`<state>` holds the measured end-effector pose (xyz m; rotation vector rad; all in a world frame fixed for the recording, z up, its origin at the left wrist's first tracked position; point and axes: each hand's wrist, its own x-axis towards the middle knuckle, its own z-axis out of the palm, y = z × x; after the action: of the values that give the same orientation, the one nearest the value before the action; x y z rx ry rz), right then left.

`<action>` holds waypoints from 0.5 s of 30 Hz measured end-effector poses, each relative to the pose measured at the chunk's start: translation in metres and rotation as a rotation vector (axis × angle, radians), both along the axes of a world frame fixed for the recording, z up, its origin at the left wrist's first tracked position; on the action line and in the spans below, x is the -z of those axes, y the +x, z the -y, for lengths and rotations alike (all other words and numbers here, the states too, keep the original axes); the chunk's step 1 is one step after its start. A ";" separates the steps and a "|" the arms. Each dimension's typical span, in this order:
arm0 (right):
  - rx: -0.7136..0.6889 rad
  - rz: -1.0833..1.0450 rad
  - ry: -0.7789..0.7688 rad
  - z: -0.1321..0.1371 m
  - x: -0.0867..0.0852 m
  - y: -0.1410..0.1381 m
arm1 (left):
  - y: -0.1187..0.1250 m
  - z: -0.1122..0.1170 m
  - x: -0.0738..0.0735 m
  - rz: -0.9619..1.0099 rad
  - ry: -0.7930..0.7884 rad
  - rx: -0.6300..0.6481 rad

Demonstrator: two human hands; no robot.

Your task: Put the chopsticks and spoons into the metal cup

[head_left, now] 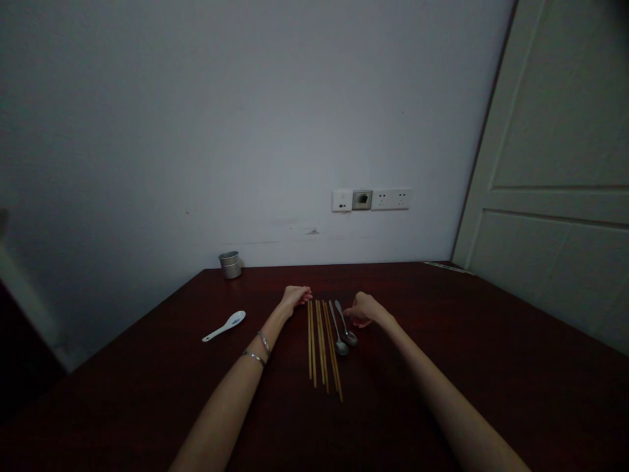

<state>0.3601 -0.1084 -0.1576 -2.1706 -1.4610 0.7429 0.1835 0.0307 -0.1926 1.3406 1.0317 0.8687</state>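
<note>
Several wooden chopsticks (322, 347) lie in a loose row on the dark red table, pointing towards me. Just right of them are two metal spoons, a left one (341, 347) and a right one (350, 338), bowls at the near end. My left hand (296, 295) rests at the far end of the leftmost chopstick, its fingers curled together; whether anything is inside them is hidden. At the handle of the right metal spoon, my right hand (362, 309) has its fingers bent and closed, fingertips against the handle.
A white ceramic spoon (228, 324) lies left of my left forearm. Near the table's far left corner stands a grey metal cup (230, 265). A flat strip (449, 267) lies along the far right edge. Behind the table (393, 419) is a wall with sockets (390, 199).
</note>
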 end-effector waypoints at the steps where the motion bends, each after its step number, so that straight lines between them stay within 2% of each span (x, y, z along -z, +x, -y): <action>1: 0.011 0.047 0.050 0.000 0.001 0.008 | 0.000 0.000 0.000 -0.003 -0.004 -0.004; 5: 0.189 0.225 0.339 0.002 0.018 0.047 | 0.000 0.002 -0.003 -0.018 -0.014 -0.016; 8: 0.230 0.064 0.405 0.006 0.036 0.073 | -0.001 0.003 -0.013 -0.081 0.021 -0.027; 11: 0.268 -0.152 0.473 0.010 0.049 0.086 | -0.004 0.007 -0.038 -0.167 0.110 -0.001; 15: 0.222 -0.161 0.542 0.013 0.055 0.088 | -0.014 0.024 -0.090 -0.254 0.304 0.148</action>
<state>0.4477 -0.1215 -0.2121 -1.7694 -1.1488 0.3757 0.1700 0.0066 -0.1026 1.7975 1.0043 0.7775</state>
